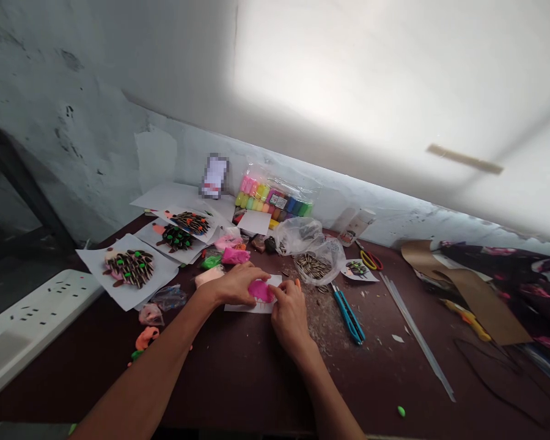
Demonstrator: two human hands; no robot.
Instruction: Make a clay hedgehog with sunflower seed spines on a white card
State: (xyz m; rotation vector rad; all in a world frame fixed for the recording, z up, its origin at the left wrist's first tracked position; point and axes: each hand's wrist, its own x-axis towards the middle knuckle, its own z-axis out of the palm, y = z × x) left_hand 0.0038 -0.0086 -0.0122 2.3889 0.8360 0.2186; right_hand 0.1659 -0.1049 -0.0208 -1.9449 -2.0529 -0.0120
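A flattened patch of bright pink modelling clay (261,291) lies on a small white paper card (239,308) with orange lines drawn below the patch. My left hand (238,283) rests over the card's left side, thumb and fingers spread around the clay and touching its edge. From the right, my right hand (290,310) has its fingers curled in, with thumb and index finger pressed at the clay's right edge. Something small and orange (297,283) shows by the right knuckles; I cannot make out what it is.
Finished seed-and-clay hedgehogs (131,267) lie on paper at left, near bagged pink clay (236,255). A bag of striped seeds (312,266), a teal utility knife (348,315), scissors (371,260) and clear sticks (417,336) are at right. A power strip (36,311) borders the left.
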